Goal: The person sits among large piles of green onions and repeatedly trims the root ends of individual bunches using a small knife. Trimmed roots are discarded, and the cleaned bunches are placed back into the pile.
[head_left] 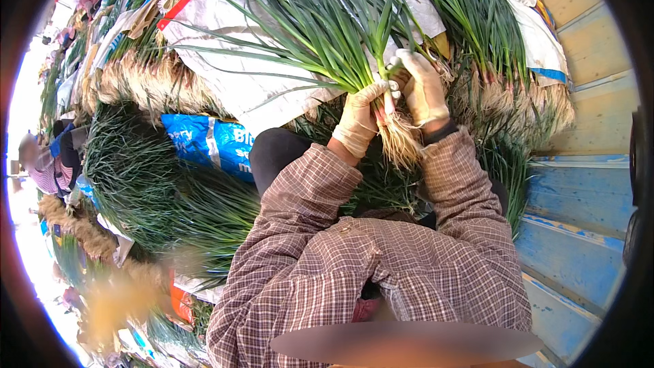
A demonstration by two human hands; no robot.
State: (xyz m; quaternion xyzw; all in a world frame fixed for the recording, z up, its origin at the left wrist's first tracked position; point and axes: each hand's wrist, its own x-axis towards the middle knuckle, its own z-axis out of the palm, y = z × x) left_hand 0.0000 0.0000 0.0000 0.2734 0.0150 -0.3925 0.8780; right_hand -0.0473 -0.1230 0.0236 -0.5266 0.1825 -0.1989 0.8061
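Note:
A bunch of green onions, with long green leaves, pale stalk ends and stringy roots, is held over a white sack sheet. My left hand, in a pale glove, is wrapped round the stalks just above the roots. My right hand, also gloved, is at the right side of the bunch. Its fingers are curled in against one stalk that stands slightly apart; the fingertips are partly hidden. The leaves fan out up and to the left.
More green onions lie at the far right, roots toward me. Heaped greens and a blue printed sack are on my left. A ribbed metal wall, blue and yellowish, closes off the right. Another person sits at the far left.

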